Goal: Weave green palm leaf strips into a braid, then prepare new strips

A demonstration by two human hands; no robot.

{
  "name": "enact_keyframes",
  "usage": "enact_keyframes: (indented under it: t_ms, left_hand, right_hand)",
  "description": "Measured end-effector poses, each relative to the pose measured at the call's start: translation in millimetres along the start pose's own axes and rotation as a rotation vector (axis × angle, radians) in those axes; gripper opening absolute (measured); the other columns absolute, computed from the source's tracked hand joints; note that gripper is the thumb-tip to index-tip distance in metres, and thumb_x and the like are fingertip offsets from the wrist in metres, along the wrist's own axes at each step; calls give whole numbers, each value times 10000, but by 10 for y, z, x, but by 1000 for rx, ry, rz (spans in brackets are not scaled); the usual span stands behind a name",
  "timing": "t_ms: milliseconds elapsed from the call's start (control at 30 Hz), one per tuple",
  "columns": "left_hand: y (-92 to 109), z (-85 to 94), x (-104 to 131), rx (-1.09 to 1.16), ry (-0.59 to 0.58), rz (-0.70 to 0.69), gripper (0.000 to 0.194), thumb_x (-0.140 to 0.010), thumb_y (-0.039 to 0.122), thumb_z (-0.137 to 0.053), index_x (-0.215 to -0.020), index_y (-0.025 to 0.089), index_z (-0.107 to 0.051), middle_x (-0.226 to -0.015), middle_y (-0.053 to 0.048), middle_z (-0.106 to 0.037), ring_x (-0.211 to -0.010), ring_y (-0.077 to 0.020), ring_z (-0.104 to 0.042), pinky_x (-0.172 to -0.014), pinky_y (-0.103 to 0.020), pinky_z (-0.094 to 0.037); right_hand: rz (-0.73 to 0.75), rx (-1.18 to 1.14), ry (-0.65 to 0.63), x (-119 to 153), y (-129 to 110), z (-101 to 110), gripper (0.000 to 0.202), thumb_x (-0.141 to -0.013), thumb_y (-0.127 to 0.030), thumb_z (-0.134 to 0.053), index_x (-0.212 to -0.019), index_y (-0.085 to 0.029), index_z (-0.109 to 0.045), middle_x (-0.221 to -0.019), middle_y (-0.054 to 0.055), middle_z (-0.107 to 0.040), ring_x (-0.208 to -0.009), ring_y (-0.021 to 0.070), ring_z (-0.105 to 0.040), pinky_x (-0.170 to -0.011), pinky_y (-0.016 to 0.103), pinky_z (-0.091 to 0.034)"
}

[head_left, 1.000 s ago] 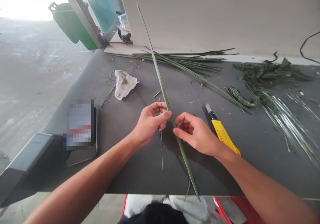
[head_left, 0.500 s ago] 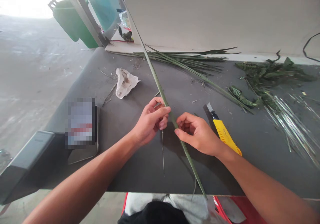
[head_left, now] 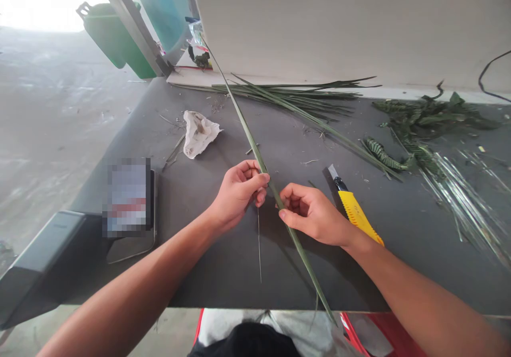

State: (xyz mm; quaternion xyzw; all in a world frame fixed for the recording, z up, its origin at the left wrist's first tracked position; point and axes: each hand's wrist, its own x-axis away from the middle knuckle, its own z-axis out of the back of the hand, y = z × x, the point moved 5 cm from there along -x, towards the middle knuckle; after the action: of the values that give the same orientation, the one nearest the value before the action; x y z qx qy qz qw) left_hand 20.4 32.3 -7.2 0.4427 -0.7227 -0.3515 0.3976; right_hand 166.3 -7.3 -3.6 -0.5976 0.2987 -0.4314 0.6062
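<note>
On one grey table, left hand and right hand both pinch one long leaf strip.

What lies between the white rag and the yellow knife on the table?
In the head view, the long green leaf held by both hands crosses between the rag and the knife; otherwise bare grey table.

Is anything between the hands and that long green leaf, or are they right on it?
Nothing stands between them. The left hand and the right hand each pinch the long green leaf directly, side by side above the dark table. The yellow knife lies apart, just beyond the right hand.
</note>
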Motion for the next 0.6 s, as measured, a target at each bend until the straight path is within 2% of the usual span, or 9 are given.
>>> enact_keyframes:
  t_ms: [133, 433, 600]
  left_hand:
    - [-3, 12, -6, -8, 14, -6, 323, -697, 213, -817, -842, 166, -532, -592, 89, -530, -391, -41, -480, -371, -162, -373]
    - [-24, 13, 0, 6, -38, 20, 294, -730, 210, -791, -816, 180, -512, -600, 77, -569, -378, -47, -502, -359, -160, -394]
    - [-22, 27, -16, 17, -37, 27, 301, -803, 326, -783, -784, 164, -530, -625, 44, -622, -387, -52, -525, -357, -159, -410]
  right_hand:
    - [-21, 10, -3, -4, 7, -1, 180, -812, -228, -662, -790, -213, -484, -696, -43, -469, -613, 102, -427, -569, 240, -399]
    - [-53, -13, -34, 6, 12, -6, 196, -811, -278, -675, -788, -211, -493, -725, -27, -476, -627, 111, -420, -572, 249, -386]
    - [-33, -52, -37, 12, 21, 18, 189, -852, -286, -680, -810, -197, -520, -707, -40, -459, -607, 95, -407, -561, 234, -372]
